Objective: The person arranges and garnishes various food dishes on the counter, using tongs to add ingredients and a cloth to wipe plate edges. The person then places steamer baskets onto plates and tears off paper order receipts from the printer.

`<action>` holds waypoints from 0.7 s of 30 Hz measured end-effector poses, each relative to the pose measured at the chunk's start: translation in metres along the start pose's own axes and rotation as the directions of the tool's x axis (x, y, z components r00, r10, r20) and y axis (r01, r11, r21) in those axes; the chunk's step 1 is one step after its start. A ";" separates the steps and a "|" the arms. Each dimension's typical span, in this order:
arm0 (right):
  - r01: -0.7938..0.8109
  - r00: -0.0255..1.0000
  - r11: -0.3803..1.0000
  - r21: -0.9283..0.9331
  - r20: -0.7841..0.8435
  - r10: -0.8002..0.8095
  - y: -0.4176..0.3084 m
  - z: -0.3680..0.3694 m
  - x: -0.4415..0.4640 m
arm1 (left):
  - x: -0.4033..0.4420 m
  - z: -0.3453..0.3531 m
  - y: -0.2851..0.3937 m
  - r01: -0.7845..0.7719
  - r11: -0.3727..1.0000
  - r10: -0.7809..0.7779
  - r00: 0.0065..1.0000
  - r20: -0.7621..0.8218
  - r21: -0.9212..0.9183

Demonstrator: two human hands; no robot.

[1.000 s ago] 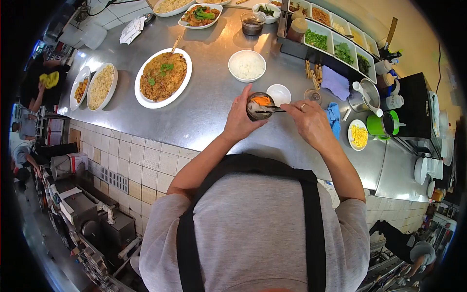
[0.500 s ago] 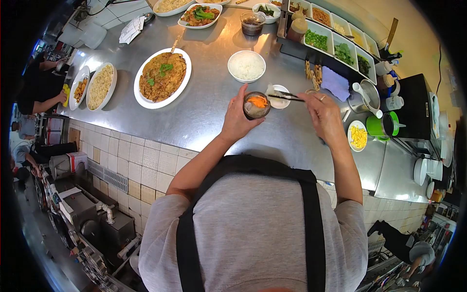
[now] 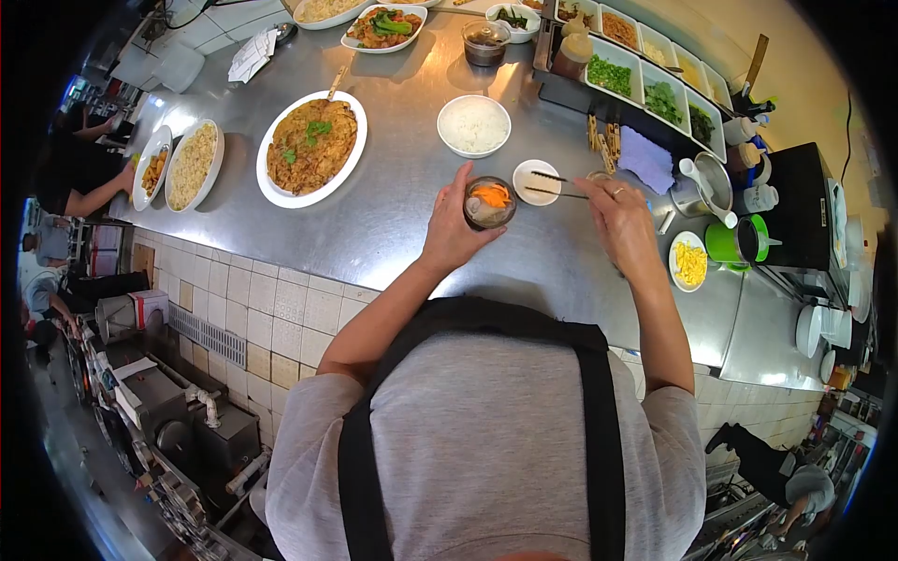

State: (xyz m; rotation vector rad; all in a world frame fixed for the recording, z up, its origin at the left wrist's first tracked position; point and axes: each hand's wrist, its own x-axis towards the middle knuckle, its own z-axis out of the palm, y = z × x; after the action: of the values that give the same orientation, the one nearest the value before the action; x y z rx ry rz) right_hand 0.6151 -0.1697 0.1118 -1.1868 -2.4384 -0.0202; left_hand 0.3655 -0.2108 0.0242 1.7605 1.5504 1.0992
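My left hand is wrapped round a small dark bowl that holds orange shreds and some pale food. Black chopsticks are gripped in my right hand, their tips spread apart over a small white dish. That dish stands just right of the dark bowl; its pale contents, if any, are hard to make out. Beyond both is a white bowl of rice. A small dish of yellow food sits to the right of my right hand.
A large oval plate of brown food lies to the left on the steel counter. Trays of chopped greens, a purple cloth and a green container line the right side. Other people work at both edges.
The chopstick tips have parted. The pale piece of food that was between them over the white dish is gone from them. My left hand and the dark bowl have barely moved.
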 end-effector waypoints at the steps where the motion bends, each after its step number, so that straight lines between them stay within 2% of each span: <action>1: 0.012 1.000 1.000 0.013 0.004 -0.012 -0.004 -0.007 0.000 | 0.001 0.000 0.000 -0.015 1.000 0.015 1.000 -0.001 0.004; 4: 0.137 0.989 0.990 -0.031 0.052 -0.136 -0.021 -0.016 0.002 | 0.002 0.002 0.000 -0.044 0.999 0.044 0.999 -0.003 0.018; 7: 0.159 0.985 0.986 -0.050 0.068 -0.156 -0.031 -0.006 0.003 | 0.002 0.002 0.005 -0.035 0.999 0.036 0.999 -0.003 0.020; 13: 0.139 0.987 0.990 -0.032 0.087 -0.135 -0.029 0.007 0.004 | 0.002 0.001 0.010 -0.011 1.000 0.011 1.000 0.006 0.010; 18: 0.122 0.992 0.992 0.035 0.029 -0.123 -0.023 0.004 0.002 | 0.002 0.001 0.004 -0.049 0.999 0.049 0.999 0.004 0.012; 21: 0.112 0.994 0.993 0.027 -0.018 -0.111 -0.021 -0.006 0.003 | 0.002 0.004 0.005 -0.019 1.000 0.019 1.000 0.008 0.020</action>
State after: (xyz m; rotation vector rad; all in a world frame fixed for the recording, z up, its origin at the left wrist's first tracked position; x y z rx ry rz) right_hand 0.6001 -0.1818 0.1218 -1.0331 -2.4796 -0.0287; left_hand 0.3715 -0.2093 0.0271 1.7945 1.5486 1.0884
